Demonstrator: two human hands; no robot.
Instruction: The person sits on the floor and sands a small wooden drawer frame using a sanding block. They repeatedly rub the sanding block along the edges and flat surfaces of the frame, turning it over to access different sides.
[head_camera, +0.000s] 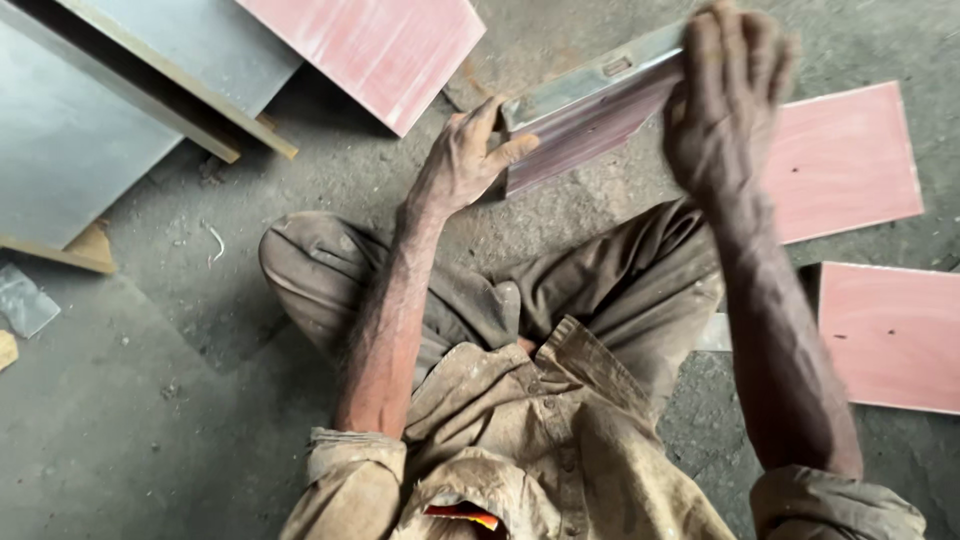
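A seated person's left hand (465, 160) grips the lower end of a narrow board (590, 105), fingers closed around it. The right hand (728, 95) clamps over its upper end. Pink panels (840, 160) lie on the dusty floor (150, 400) nearby. The board's far end is hidden and blurred.

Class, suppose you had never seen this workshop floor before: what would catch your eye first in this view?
First, the two dusty hands in the upper middle: the left hand and the right hand grip opposite ends of a narrow board, pinkish on one face. Next come the pink panels lying flat on the grey floor at right, with another leaning at the top.
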